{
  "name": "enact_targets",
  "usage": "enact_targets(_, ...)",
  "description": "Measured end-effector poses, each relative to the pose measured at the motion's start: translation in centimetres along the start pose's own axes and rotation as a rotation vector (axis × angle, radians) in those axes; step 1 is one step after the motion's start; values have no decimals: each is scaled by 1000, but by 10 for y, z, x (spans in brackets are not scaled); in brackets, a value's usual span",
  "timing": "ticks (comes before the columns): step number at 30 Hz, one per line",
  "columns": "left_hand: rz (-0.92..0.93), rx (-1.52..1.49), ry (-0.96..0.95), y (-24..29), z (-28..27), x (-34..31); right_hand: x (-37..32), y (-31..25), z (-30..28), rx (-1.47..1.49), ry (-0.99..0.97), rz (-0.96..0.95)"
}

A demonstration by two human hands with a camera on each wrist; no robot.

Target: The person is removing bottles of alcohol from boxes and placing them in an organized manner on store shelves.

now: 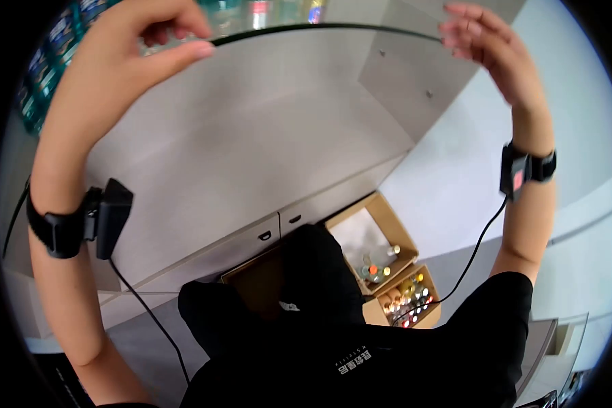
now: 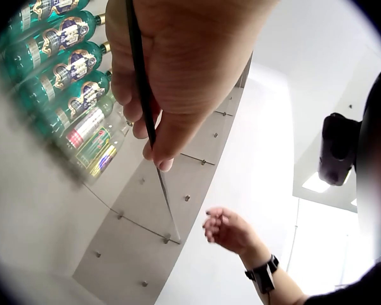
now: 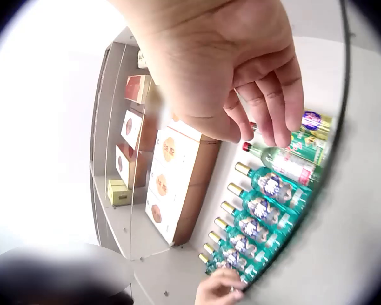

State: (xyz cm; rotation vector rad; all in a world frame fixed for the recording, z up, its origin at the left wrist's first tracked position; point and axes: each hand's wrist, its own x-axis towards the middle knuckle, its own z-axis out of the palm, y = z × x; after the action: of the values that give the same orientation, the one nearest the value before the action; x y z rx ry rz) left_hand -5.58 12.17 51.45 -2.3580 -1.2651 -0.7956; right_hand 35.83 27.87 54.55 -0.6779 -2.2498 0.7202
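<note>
My left hand [image 1: 126,68] holds the dark front edge of a glass shelf [image 1: 326,26], with thumb and fingers on either side of it in the left wrist view. Near the right end of that edge is my right hand [image 1: 489,47], its fingers loosely bent and nothing in them. On the shelf stands a row of teal bottles [image 3: 260,210] with gold caps and blue-and-white labels. Beside them are a clear bottle with a red cap [image 3: 286,163], a green-labelled bottle [image 3: 307,146] and a yellowish bottle with a blue label [image 3: 317,122].
Below the glass lies a pale cabinet compartment [image 1: 251,149] with drawers [image 1: 238,241] under it. Open cardboard boxes [image 1: 401,234] on the floor contain small bottles [image 1: 372,273]. White-and-brown cartons [image 3: 171,175] fill a neighbouring shelf. Cables [image 1: 486,238] hang from both wrist cameras.
</note>
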Motion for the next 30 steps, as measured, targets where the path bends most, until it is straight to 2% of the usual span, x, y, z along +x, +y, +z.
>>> enact_targets(2,1,51,-18,-8,0,-1,-58,13,38,-50,-22,72)
enact_targets(3,20,151,-69,-6,-5,-2,-85,32,55,16,-25,174)
enact_targets(4,39,137,-84,-6,0,-4,-112,48,76,53,-40,193)
enact_targets(6,209,287,60,1,7,-6,-156,82,117,-115,-32,234)
enact_targets(7,231,301,49,11,9,-5,-178,103,134,-174,-48,316)
enact_targets(11,268,228,55,45,34,-15,-275,213,211,-318,-76,530)
enact_targets(15,250,152,2,76,78,-36,-374,292,288,-414,-248,673)
enact_targets(16,245,115,-22,81,91,-41,-389,298,302,-467,-340,724)
enact_targets(19,229,31,-65,94,133,-60,-421,308,336,-467,-396,781)
enact_targets(21,214,-22,-83,101,160,-74,-430,310,345,-497,-513,881)
enact_targets(24,117,-159,-128,110,200,-94,-448,333,360,-515,-543,945)
enact_targets(30,-39,-371,-266,127,264,-137,-439,328,350,-479,-491,972)
